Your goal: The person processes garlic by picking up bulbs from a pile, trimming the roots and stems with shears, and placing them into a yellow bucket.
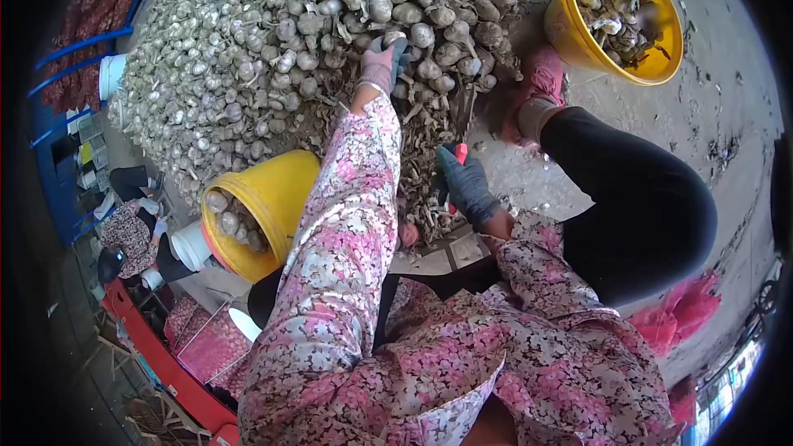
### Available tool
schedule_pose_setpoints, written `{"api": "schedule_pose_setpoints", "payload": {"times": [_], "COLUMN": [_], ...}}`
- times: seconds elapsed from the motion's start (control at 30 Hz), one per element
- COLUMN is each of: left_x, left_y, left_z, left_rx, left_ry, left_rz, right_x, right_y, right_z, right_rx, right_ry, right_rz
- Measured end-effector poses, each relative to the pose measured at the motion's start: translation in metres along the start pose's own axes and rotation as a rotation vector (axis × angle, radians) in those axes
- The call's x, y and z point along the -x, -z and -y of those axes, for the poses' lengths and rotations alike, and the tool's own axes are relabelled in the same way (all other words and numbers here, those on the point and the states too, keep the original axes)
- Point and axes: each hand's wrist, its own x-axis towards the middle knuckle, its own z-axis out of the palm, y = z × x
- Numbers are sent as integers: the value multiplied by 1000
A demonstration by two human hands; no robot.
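A large heap of garlic bulbs (273,49) covers the floor ahead. My left hand (384,62), in a pink and grey glove, reaches into the heap with its fingers bent around a garlic bulb at their tips. In a dark grey-green glove, my right hand (467,186) is closed on a red-handled tool (461,154) above loose stalks and husks. Part of the tool is hidden by the fingers. Left of my left sleeve, a yellow bucket (293,190) lies tilted with several bulbs inside.
Another yellow bucket (673,54) at the upper right holds garlic and scraps. A co-worker (128,235) sits at the far left near a white bucket (192,246). Red netting (677,314) lies right of my dark-trousered leg. Blue rails and red net sacks line the left edge.
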Motion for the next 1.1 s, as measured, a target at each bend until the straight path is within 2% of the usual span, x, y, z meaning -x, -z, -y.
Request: {"api": "schedule_pose_setpoints", "payload": {"times": [0.03, 0.07, 0.13, 0.2, 0.27, 0.3, 0.33, 0.37, 0.6, 0.63, 0.67, 0.7, 0.73, 0.8, 0.83, 0.87, 0.93, 0.97, 1.0, 1.07, 1.1], "left_x": [23, 48, 93, 117, 165, 167, 172, 178, 224, 241, 251, 248, 246, 249, 239, 190, 227, 216, 217, 225, 234], "left_y": [0, 3, 17, 28, 38, 43, 46, 48, 70, 74, 78, 76, 75, 72, 68, 70, 84, 89, 90, 86, 80], "left_z": [10, 19, 35, 98, 99, 106, 115, 126, 135, 121, 114, 119, 125, 128, 139, 182, 140, 146, 141, 124, 117], "left_rx": [307, 615, 677, 622, 402, 155, 162, 143, 191, 58, -77, 127, 129, 338, 614, 583, 969, 1111, 1100, 1516, 1491], "left_ry": [-143, -287, -285, -447, -301, -397, -397, -434, -443, -410, -378, -356, -359, -233, -399, -485, -286, -291, -297, -27, -17], "left_rz": [37, 72, 192, 214, 123, 27, 23, -4, -2, -8, -13, 49, 55, 135, 134, 88, 221, 281, 292, 303, 290], "right_x": [-5, -5, 3, 19, 26, 32, 39, 45, 65, 64, 60, 56, 52, 42, 35, 36, 54, 71, 74, 91, 95], "right_y": [6, 9, 10, 9, 9, 7, 6, 8, 4, 5, 6, 7, 8, 15, 21, 24, 20, 18, 19, 13, 10], "right_z": [-1, 4, 26, 45, 47, 47, 47, 49, 27, 21, 16, 12, 9, 6, 2, -2, -9, -4, -17, -35, -41], "right_rx": [193, 193, 698, 1048, 1174, 1304, 1436, 1490, 1557, 1567, 1589, 1603, 1605, 1641, 1578, 1577, 1188, 1044, 962, 821, 800], "right_ry": [70, 70, 575, 723, 737, 786, 830, 784, 890, 888, 783, 678, 678, 724, 759, 760, 577, 341, 262, 301, 326], "right_rz": [31, 34, -66, -115, -60, -79, -101, -23, 101, 102, 128, 149, 142, 122, 106, 95, 63, 137, 104, 135, 152]}}
